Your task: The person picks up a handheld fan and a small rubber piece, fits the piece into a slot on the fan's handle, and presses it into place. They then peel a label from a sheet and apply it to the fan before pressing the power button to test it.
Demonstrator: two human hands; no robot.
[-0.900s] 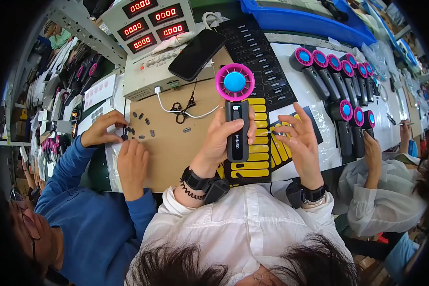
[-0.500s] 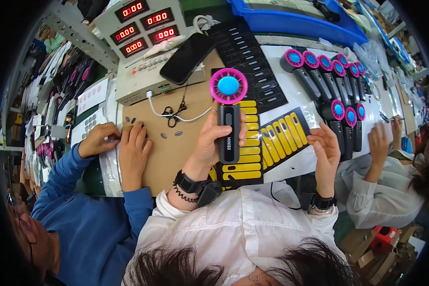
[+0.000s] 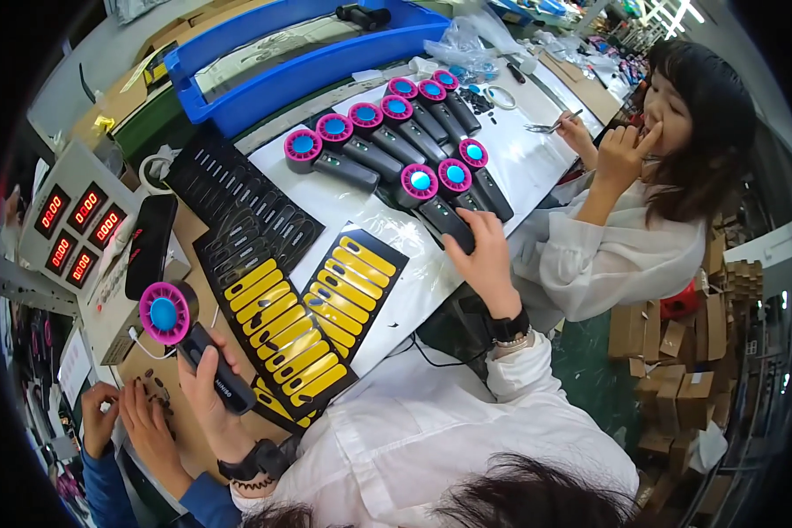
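The left hand (image 3: 201, 394) is wrapping around the handle of a pink-and-blue handheld fan (image 3: 224, 380), whose round head is standing out beyond the fingers. The right hand (image 3: 487, 262) is bending its thumb and fingers about the lower end of a second handheld fan (image 3: 437, 211), which is lying just ahead of it; whether they are pressing, one cannot tell. Both fans are looking light and stiff, probably somewhat slippery on the smooth casing. The vaned head is seeming more fragile, so the handle is offering the safer hold.
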